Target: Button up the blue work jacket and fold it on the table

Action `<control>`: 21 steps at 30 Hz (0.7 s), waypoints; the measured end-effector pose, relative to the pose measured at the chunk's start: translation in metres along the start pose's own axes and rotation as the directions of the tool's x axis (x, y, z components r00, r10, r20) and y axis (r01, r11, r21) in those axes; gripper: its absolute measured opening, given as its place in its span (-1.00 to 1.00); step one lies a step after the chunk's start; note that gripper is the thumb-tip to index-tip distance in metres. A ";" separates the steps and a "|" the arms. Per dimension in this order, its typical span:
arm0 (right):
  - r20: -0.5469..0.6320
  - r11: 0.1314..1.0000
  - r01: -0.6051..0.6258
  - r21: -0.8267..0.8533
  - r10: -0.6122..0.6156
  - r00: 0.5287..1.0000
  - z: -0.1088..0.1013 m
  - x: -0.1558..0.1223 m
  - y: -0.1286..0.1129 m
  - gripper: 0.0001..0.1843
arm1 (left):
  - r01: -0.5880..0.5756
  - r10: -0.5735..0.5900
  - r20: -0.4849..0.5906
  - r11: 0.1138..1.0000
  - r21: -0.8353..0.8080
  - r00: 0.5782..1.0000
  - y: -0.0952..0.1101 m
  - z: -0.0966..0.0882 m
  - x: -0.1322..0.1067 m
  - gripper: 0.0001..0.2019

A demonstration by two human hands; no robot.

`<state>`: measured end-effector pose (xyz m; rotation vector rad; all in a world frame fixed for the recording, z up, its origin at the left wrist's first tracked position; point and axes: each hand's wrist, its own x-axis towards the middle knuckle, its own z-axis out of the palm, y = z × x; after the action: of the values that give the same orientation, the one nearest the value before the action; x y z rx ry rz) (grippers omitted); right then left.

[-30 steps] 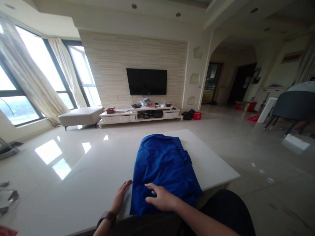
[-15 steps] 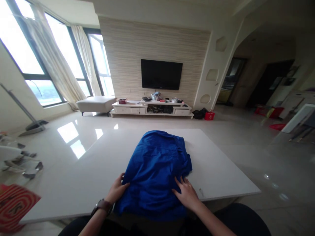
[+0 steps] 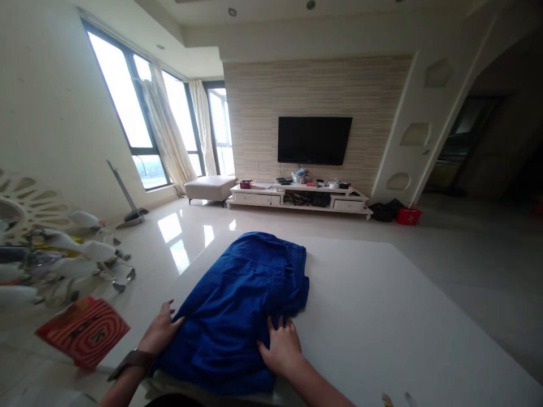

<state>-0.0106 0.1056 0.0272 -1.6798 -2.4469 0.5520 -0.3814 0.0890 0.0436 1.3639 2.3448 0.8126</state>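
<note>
A folded blue garment (image 3: 241, 299) lies on the white table (image 3: 382, 316), near its front left corner. My left hand (image 3: 161, 334), with a watch on the wrist, rests against the garment's left edge, fingers stretched out. My right hand (image 3: 282, 350) lies flat on the garment's right front part, fingers spread on the cloth. Neither hand grips anything.
A red patterned packet (image 3: 82, 332) lies at the left on the glossy floor, beside a white ornament (image 3: 51, 249). Farther back stand a white bench (image 3: 210, 188), a low TV cabinet (image 3: 297, 199) under a wall TV (image 3: 314, 140), and a red bucket (image 3: 408, 215).
The view has swung left, so the garment sits further left in the picture. Both hands have slid with the garment and still lie at its left and right edges.
</note>
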 end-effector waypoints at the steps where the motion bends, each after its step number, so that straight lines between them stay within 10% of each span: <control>1: 0.014 0.999 0.029 0.025 -0.029 0.999 0.001 0.011 -0.012 -0.06 | -0.045 0.056 -0.089 0.992 0.120 0.994 0.003 -0.009 -0.002 -0.27; 5: 0.112 0.961 0.131 0.245 -0.162 0.980 -0.005 0.029 -0.034 -0.17 | -0.290 0.306 -0.005 0.907 0.304 0.952 0.025 -0.003 -0.027 -0.36; 8: 0.043 0.929 0.168 0.331 -0.193 0.980 -0.013 0.008 -0.009 -0.32 | -0.289 0.240 0.195 0.913 0.289 0.951 0.031 0.035 -0.044 -0.35; 13: -0.058 0.998 0.053 0.031 -0.052 0.997 -0.029 -0.060 0.110 -0.35 | -0.210 0.193 0.082 0.922 0.325 0.978 0.021 0.081 -0.041 -0.32; 21: -0.304 0.944 -0.295 -0.151 0.239 0.922 -0.042 -0.195 0.312 -0.43 | -0.180 0.156 0.098 0.927 0.329 0.983 0.014 0.077 0.038 -0.23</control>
<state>0.3486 0.0346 -0.0277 -2.0283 -2.1405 0.0846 -0.3504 0.1520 -0.0077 1.7205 2.4151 0.4052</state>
